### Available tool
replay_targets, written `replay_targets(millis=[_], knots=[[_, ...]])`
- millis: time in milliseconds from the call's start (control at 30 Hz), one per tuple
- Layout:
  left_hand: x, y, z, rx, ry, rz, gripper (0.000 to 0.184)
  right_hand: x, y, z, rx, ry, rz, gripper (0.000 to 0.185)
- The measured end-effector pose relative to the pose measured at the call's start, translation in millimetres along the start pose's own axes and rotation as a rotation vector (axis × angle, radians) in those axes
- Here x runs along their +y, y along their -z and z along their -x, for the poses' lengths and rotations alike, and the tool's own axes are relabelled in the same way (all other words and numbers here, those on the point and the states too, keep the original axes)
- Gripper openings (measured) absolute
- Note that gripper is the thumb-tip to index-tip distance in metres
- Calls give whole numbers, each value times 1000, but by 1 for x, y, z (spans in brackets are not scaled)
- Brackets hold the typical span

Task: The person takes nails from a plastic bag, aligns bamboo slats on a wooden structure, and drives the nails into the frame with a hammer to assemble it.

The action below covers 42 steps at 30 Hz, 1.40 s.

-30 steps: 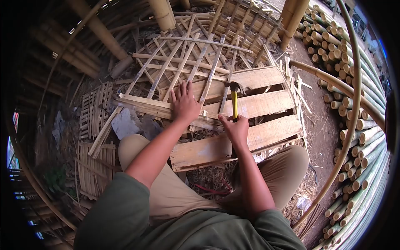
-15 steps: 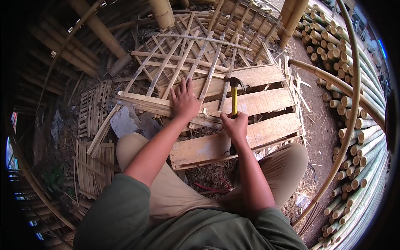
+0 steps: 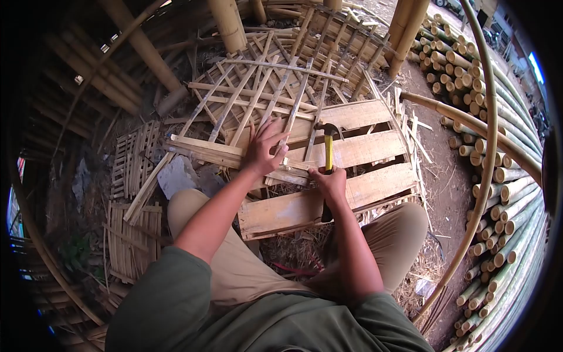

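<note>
My right hand [image 3: 330,182] is wrapped around the handle of a claw hammer [image 3: 329,154], which has a yellow and black grip. The hammer's dark head points away from me, above the wooden planks [image 3: 363,149]. My left hand [image 3: 264,149] lies at the near edge of a lattice of bamboo slats [image 3: 251,107], fingers stretched out and thumb apart. Its palm side is partly hidden, and any small thing under it does not show. A bundle of flat strips [image 3: 205,146] runs beneath the left wrist toward the right hand.
Cut bamboo poles [image 3: 504,193] are stacked along the right. A curved bamboo rail [image 3: 489,117] crosses in front of them. Small slatted panels [image 3: 136,237] lie at the left. Thick bamboo posts [image 3: 229,26] stand at the back. Shavings litter the ground.
My left hand has turned, its thumb now out to the right and its fingers reaching over the slats. The right hand keeps the hammer in nearly the same place. The view has shifted slightly.
</note>
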<state>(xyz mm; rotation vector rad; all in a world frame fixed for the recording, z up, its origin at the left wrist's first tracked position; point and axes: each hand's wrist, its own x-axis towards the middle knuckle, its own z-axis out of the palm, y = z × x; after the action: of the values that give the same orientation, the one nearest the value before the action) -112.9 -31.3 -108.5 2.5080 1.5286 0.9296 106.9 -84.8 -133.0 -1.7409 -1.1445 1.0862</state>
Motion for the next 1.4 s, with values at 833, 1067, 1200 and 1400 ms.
replay_targets(millis=[833, 1067, 1200, 1400], knots=[[34, -8, 5, -138, -243, 165, 56, -3, -5, -22, 115, 25, -24, 37], [34, -13, 12, -121, -292, 98, 48, 0, 2, -19, 123, 57, -12, 38], [32, -13, 11, -119, -287, 119, 47, -8, 5, -8, 260, 167, 80, 35], [33, -15, 13, -38, -303, 137, 45, -35, 41, 65, 135, 238, 204, 34]])
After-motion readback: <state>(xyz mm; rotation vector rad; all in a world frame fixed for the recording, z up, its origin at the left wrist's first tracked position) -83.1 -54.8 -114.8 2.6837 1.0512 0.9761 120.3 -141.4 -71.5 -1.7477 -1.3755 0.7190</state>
